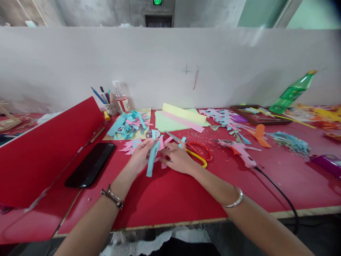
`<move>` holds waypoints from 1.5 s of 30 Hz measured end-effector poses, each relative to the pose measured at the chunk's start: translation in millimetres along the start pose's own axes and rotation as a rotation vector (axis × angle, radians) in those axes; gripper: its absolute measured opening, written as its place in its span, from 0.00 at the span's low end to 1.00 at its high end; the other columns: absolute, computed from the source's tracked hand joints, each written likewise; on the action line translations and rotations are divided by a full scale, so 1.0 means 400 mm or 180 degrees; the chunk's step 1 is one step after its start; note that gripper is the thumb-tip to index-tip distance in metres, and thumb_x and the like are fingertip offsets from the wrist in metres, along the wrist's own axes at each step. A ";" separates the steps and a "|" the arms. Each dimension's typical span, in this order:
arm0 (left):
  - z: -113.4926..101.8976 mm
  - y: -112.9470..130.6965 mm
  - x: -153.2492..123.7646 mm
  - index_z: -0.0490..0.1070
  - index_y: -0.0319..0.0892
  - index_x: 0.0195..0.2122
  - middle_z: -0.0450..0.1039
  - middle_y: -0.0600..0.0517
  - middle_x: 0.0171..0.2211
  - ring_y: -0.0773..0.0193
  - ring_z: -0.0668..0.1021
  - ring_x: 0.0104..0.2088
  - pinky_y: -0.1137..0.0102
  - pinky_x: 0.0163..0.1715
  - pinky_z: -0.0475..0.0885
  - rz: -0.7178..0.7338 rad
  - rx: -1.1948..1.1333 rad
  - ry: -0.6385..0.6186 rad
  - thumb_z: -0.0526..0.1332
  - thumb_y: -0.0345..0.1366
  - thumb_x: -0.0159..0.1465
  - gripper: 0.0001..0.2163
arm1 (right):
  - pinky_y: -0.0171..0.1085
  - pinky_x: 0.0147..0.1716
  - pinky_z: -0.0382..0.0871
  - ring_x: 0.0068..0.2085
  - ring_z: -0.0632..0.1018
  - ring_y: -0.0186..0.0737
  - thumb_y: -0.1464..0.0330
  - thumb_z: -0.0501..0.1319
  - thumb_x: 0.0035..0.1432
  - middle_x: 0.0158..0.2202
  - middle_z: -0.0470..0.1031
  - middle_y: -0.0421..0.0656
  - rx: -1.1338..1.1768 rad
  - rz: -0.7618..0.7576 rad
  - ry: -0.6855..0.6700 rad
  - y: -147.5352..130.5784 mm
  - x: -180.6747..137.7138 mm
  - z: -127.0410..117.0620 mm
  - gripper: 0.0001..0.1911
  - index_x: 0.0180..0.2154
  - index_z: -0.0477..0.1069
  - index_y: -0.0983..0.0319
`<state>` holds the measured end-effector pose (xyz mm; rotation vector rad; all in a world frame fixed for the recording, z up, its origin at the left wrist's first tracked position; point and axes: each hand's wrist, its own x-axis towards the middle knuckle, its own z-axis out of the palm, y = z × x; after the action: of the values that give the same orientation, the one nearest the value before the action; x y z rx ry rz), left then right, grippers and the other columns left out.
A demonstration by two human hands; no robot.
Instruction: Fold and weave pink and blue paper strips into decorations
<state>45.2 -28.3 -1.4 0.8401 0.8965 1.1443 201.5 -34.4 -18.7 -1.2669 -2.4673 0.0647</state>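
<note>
My left hand is closed, with a light blue paper strip pinched upright between thumb and fingers. Just to its right, my right hand reaches over pink paper strips with its fingers bent inward. What those fingertips grip, if anything, is hidden. A bit of blue paper shows beside its knuckles. Scissors with one red and one yellow handle lie right behind the right hand. Cut pink pieces rest left of the left hand.
A pile of blue and pink scraps lies behind my hands, beside paper sheets. On the left are a black phone and a standing red board. A pink glue gun with a cord and a tilted green bottle occupy the right.
</note>
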 end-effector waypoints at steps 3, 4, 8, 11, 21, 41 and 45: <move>0.002 0.007 -0.003 0.70 0.39 0.27 0.60 0.60 0.15 0.81 0.58 0.11 0.82 0.11 0.58 0.0190 -0.0203 -0.0001 0.63 0.35 0.48 0.06 | 0.51 0.46 0.42 0.41 0.67 0.42 0.65 0.54 0.52 0.35 0.68 0.44 0.0114 0.0181 0.0096 0.008 0.002 0.006 0.08 0.30 0.68 0.62; 0.003 0.010 -0.004 0.70 0.38 0.27 0.60 0.60 0.15 0.81 0.57 0.11 0.83 0.10 0.56 0.0237 -0.0272 -0.0024 0.63 0.34 0.49 0.06 | 0.52 0.46 0.41 0.40 0.68 0.42 0.67 0.55 0.51 0.34 0.68 0.43 0.0171 0.0244 0.0133 0.011 0.002 0.009 0.05 0.29 0.67 0.62; 0.000 0.017 -0.005 0.68 0.40 0.29 0.58 0.61 0.14 0.78 0.62 0.13 0.82 0.12 0.59 0.0233 -0.0335 -0.0273 0.61 0.33 0.50 0.05 | 0.53 0.47 0.38 0.39 0.69 0.41 0.72 0.56 0.48 0.33 0.70 0.43 0.0460 0.0451 0.0221 0.018 0.003 0.015 0.11 0.37 0.65 0.60; -0.005 0.020 -0.003 0.66 0.40 0.27 0.62 0.59 0.18 0.76 0.67 0.16 0.79 0.16 0.64 0.0216 -0.0440 -0.0451 0.58 0.30 0.50 0.03 | 0.54 0.46 0.41 0.41 0.68 0.44 0.68 0.55 0.50 0.38 0.69 0.46 0.0366 0.0355 0.0126 0.018 0.003 0.016 0.18 0.46 0.62 0.58; -0.003 0.040 -0.010 0.65 0.38 0.21 0.63 0.55 0.21 0.72 0.69 0.20 0.74 0.22 0.69 0.0147 -0.0756 -0.0510 0.53 0.43 0.54 0.13 | 0.54 0.48 0.40 0.44 0.67 0.45 0.66 0.53 0.53 0.41 0.69 0.46 0.0480 0.0208 0.0127 0.019 0.007 0.017 0.09 0.35 0.70 0.59; -0.021 0.006 0.015 0.65 0.38 0.23 0.62 0.60 0.17 0.78 0.67 0.18 0.82 0.21 0.65 0.0289 0.0065 -0.0134 0.64 0.35 0.47 0.08 | 0.33 0.31 0.64 0.29 0.71 0.32 0.64 0.59 0.45 0.26 0.70 0.40 0.3899 0.1504 0.1726 0.074 0.011 -0.022 0.08 0.28 0.66 0.63; -0.026 0.004 0.016 0.61 0.38 0.20 0.59 0.61 0.15 0.78 0.64 0.17 0.81 0.21 0.63 0.0425 0.0238 -0.0257 0.62 0.38 0.49 0.11 | 0.31 0.28 0.63 0.26 0.69 0.30 0.63 0.59 0.46 0.23 0.68 0.38 0.3902 0.1533 0.1665 0.075 0.009 -0.021 0.09 0.26 0.65 0.63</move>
<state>36.2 -20.9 -5.2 1.0126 0.8304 1.1893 225.8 -14.6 -16.1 -1.0147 -1.1793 1.0266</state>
